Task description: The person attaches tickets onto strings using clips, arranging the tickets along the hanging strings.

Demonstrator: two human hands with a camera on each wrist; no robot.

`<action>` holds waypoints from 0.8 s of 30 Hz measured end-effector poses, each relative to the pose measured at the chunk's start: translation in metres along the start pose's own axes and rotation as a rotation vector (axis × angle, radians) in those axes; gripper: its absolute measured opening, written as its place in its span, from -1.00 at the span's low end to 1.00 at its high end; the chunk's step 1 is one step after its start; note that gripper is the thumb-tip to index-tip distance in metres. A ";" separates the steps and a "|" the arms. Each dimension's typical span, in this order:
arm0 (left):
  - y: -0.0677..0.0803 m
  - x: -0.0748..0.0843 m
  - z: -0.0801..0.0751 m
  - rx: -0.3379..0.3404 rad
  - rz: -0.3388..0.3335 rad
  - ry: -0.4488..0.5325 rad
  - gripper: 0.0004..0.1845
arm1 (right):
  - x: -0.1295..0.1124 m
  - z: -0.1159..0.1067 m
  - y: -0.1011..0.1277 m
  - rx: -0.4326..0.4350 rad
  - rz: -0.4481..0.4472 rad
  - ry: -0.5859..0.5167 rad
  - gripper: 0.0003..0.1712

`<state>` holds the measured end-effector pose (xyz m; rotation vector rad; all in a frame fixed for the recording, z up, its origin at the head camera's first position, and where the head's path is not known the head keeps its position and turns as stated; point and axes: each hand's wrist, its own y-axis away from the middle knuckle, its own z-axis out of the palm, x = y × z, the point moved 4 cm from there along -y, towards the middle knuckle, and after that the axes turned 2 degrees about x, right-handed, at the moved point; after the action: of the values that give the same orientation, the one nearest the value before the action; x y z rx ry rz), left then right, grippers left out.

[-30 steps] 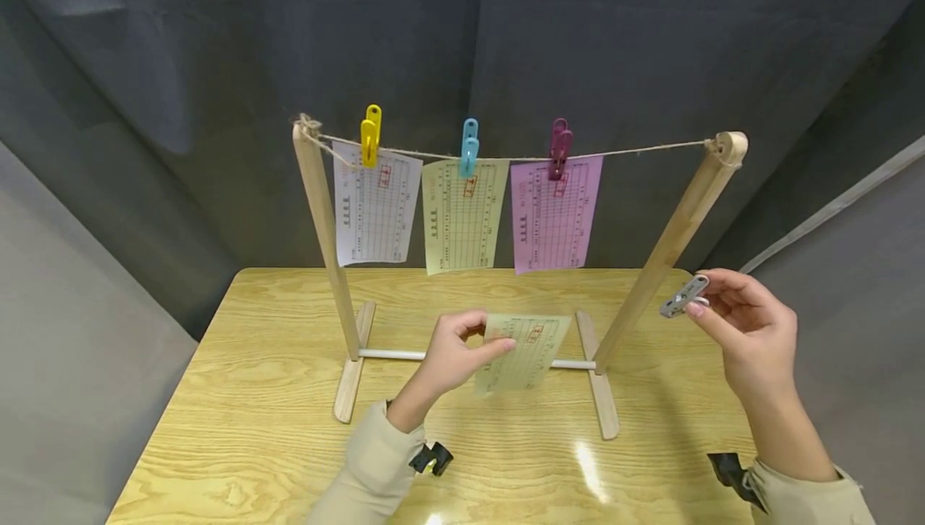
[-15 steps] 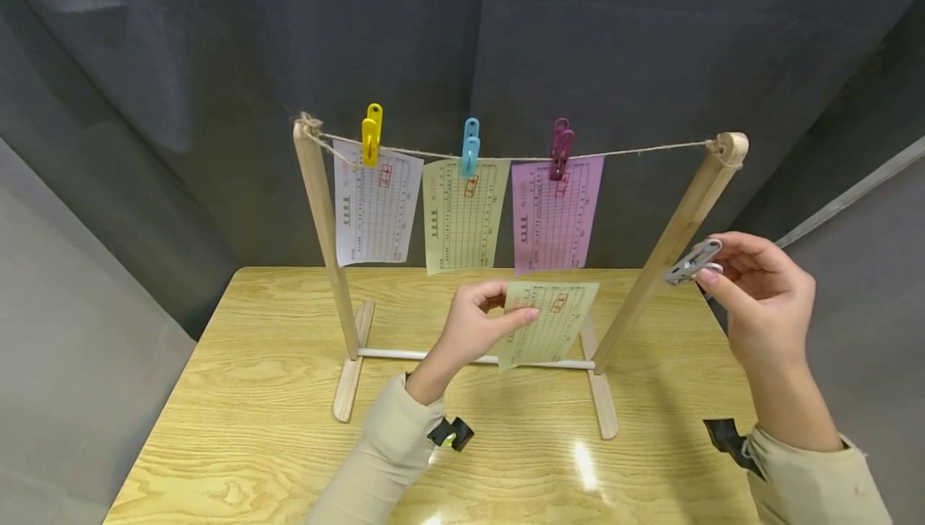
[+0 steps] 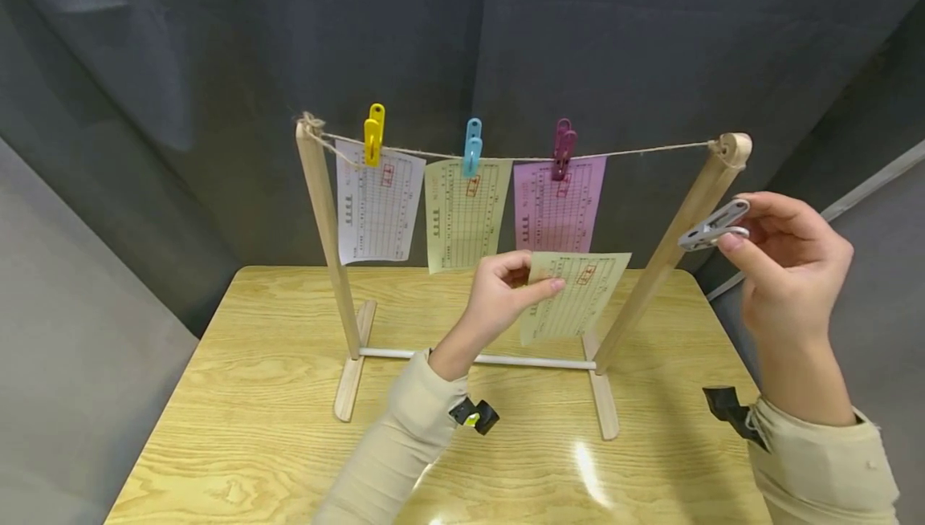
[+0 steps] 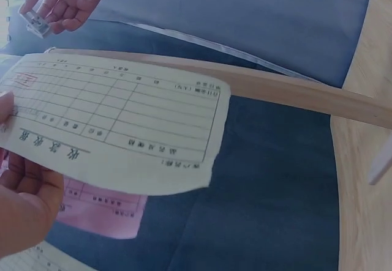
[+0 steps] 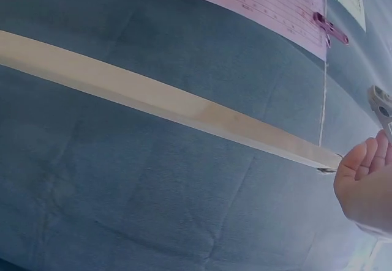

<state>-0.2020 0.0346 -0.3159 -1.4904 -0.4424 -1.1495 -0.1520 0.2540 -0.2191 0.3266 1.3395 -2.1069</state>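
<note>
My left hand (image 3: pixel 501 300) pinches a pale green printed slip (image 3: pixel 576 298) by its left edge, thumb in front. The slip hangs in the air before the lower part of a pink slip (image 3: pixel 556 208). Over at the right, my right hand (image 3: pixel 795 260) pinches a grey clothespin (image 3: pixel 714 225) between thumb and fingers, near the right post (image 3: pixel 668 248). A twine line (image 3: pixel 643 151) runs above. On it a yellow clothespin (image 3: pixel 373 136) holds a white slip (image 3: pixel 379 208), a blue clothespin (image 3: pixel 472 148) a green slip (image 3: pixel 466 220), and a purple clothespin (image 3: pixel 564 150) the pink slip.
The wooden stand has a left post (image 3: pixel 325 236), two feet and a white crossbar (image 3: pixel 538 362) low between the posts. It stands on a wood-grain table (image 3: pixel 253 445). Dark curtains (image 3: pixel 217 91) hang behind.
Both hands have risen: the left one up and to the right with the green slip, the right one up and slightly right with the grey clothespin. The hanging slips stay in place.
</note>
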 end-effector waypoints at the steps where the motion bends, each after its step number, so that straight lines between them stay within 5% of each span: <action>1: -0.003 0.000 0.001 0.000 -0.004 0.002 -0.82 | -0.001 0.001 -0.003 0.011 -0.007 0.001 -0.71; 11: -0.030 0.004 0.019 0.015 -0.043 -0.004 -0.84 | -0.007 0.009 -0.043 0.116 -0.053 0.030 -0.65; 24: -0.059 0.003 0.045 0.214 -0.090 0.072 -0.87 | 0.018 0.014 -0.095 -0.095 0.226 0.038 -0.77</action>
<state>-0.2295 0.0911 -0.2765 -1.2507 -0.5694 -1.1832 -0.2225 0.2638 -0.1529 0.4575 1.3522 -1.8529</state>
